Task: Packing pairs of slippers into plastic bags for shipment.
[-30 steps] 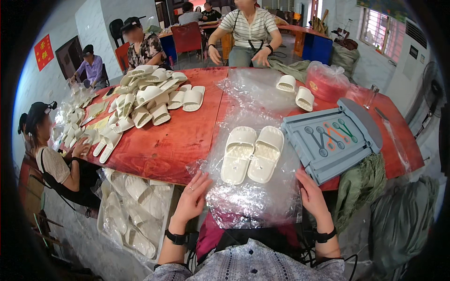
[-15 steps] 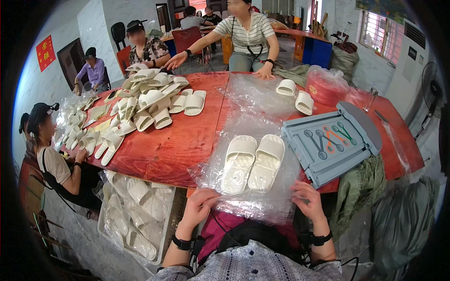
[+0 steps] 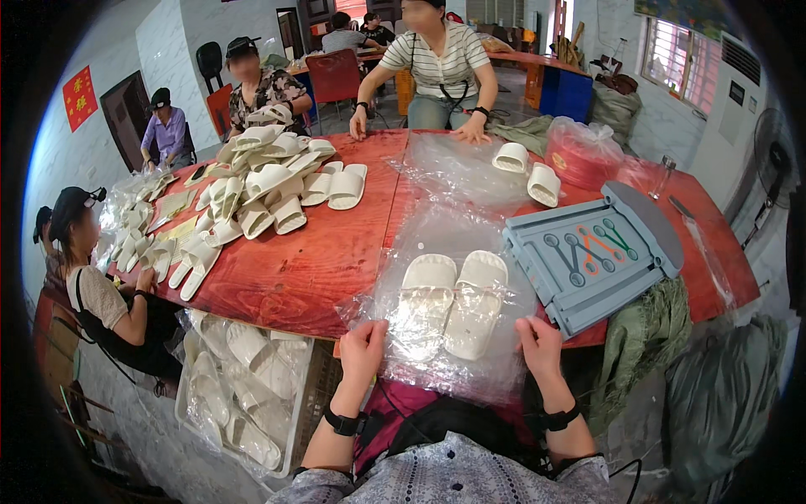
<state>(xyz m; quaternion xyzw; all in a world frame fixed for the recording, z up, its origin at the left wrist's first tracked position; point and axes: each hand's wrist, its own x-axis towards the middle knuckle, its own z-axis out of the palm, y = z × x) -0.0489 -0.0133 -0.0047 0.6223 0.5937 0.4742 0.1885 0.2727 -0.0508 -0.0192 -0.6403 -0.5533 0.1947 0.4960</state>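
A pair of cream slippers lies side by side on the table's near edge, toes pointing away from me. Shiny clear plastic covers the lower part of the pair; a film edge seems to cross both straps. My left hand is closed, pinching the left side of this clear plastic bag. At its right side, my right hand pinches the plastic too, fingers curled in. More clear film spreads flat beyond the slippers.
A heap of cream slippers covers the red table's left part. A grey-blue plastic folding stool lies to my right. Two loose slippers sit beyond it. A crate of bagged slippers stands below left. Several people sit around the table.
Both my hands have closed on the bag's sides and moved slightly inward and up. The slippers sit a little nearer me. The person opposite has drawn an outstretched arm back from the heap.
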